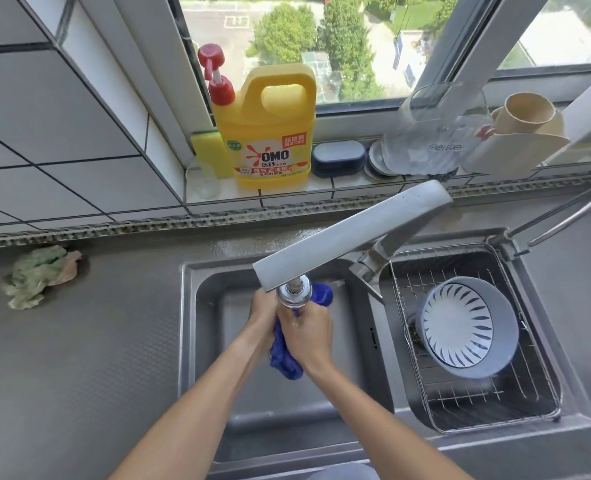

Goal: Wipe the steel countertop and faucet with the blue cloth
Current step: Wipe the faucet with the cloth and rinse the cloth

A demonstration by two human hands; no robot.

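Wringing or rinsing the blue cloth (pixel 286 355) directly under the faucet (pixel 351 233) nozzle carries one main hazard: a saturated cloth would leave streaks and drips on the steel countertop (pixel 96 341) when wiping begins. A second hazard is a knuckle striking the low nozzle (it sits just above the hands). The left hand (pixel 264 317) and right hand (pixel 309 336) are both curled tightly around the cloth, held together over the left sink basin (pixel 356 341). The cloth appears deep blue, bunched and twisted, with one end protruding behind the nozzle and the other hanging below the wrists. Whether water is running cannot be determined.
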